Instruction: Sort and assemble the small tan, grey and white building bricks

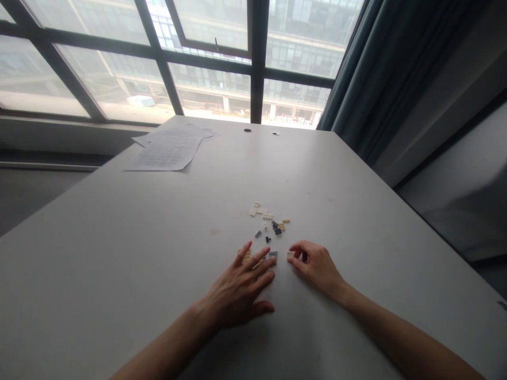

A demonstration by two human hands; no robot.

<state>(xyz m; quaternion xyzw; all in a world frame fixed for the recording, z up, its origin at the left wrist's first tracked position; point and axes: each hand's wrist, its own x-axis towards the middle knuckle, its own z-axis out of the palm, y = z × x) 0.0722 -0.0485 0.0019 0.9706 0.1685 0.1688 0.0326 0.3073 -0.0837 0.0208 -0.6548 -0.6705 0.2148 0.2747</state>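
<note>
My left hand (241, 287) lies spread, palm down, over a few small building bricks. A tan brick (247, 255) and a grey brick (273, 255) show past its fingertips; whatever else is under the palm is hidden. To the right, my right hand (315, 264) has thumb and forefinger pinched on a small white brick (290, 255) at the tabletop. Beyond the hands sit a black brick (268, 239), a small grey brick (258, 234), a dark grey brick (276, 228) beside tan ones (282, 226), and a group of white bricks (254, 209).
The bricks lie on a large white table (158, 253). Printed paper sheets (168, 150) rest at its far left. Two round holes, one of them this dark one (247, 130), are near the far edge. Windows stand behind, and a dark curtain (380, 68) hangs at the right.
</note>
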